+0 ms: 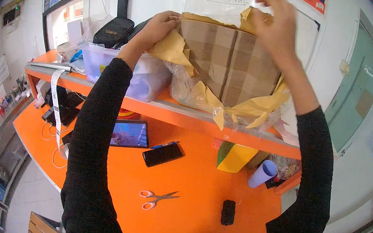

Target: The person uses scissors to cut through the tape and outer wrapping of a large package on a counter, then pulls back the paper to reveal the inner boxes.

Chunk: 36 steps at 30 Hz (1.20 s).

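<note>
A brown cardboard box (208, 56) stands on the raised orange shelf (173, 113), its front bared within torn yellow-brown wrapping paper (170, 48) and clear plastic wrap (183, 81). Ragged paper strips hang around its sides and lower edge. At the box's upper left corner, my left hand (160, 27) grips the wrapping. My right hand (277, 30) is raised at the upper right, its curved fingers beside a torn paper flap (246, 15). Blur hides whether those fingers pinch the flap.
Scissors (159, 198), a smartphone (162, 154), a tablet (131, 133) and a small black object (228, 212) lie on the orange desk (196, 180). A purple cup (263, 173) stands at right. Left of the box is a translucent plastic bin (149, 80); behind it, a whiteboard (214, 6) bears writing.
</note>
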{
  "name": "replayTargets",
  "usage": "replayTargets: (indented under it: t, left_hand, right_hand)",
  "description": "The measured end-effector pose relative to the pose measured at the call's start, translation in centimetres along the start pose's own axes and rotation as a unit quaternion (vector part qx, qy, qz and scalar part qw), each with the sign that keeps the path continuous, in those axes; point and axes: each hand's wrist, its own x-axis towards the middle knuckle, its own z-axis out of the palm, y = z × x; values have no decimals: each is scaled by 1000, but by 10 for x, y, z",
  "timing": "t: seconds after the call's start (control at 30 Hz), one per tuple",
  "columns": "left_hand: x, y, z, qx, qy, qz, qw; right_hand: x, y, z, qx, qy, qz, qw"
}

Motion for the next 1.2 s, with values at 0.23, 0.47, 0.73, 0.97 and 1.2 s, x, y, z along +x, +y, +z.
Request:
replayTargets:
  t: [0.23,0.47,0.73,0.97,1.2]
  left_hand:
    - [-2,13,-4,278,84,69,954]
    - [48,-34,-25,516,-66,59,852]
    - [43,-38,19,443,65,-140,883]
    - [3,-4,4,472,98,-18,876]
    - [-118,47,66,675,53,194,710]
  right_hand:
    - [-47,-131,60,8,-190,-99,977]
    - [-50,-161,64,146,-122,20,982]
    - [-71,-161,77,368,-69,273,886]
    - [-56,-173,28,291,-262,125,912]
    - [-84,-107,-50,-6,-439,152,886]
